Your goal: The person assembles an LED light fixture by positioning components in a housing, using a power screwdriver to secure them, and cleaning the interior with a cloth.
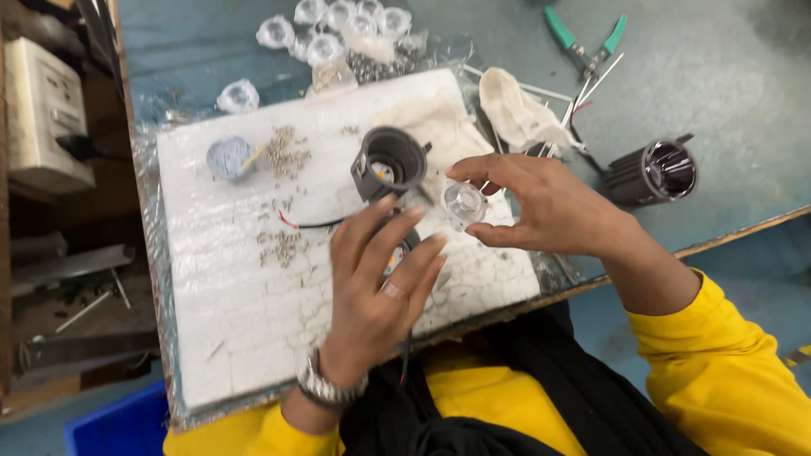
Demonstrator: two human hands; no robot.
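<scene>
Right hand [549, 207]: palm turned inward, thumb and fingers curled, pinching a clear plastic lens [464, 203] at its rim. Left hand [380, 279]: fingers extended and loosely spread, back facing the camera, covering a small part that cannot be identified. Black cylindrical housing [390, 162]: just beyond the left fingertips, open end up, on the white foam board [236, 279]. A red-black wire [308, 225] runs from the left hand. Second black housing [655, 171]: lying sideways on the surface [726, 76], well apart.
</scene>
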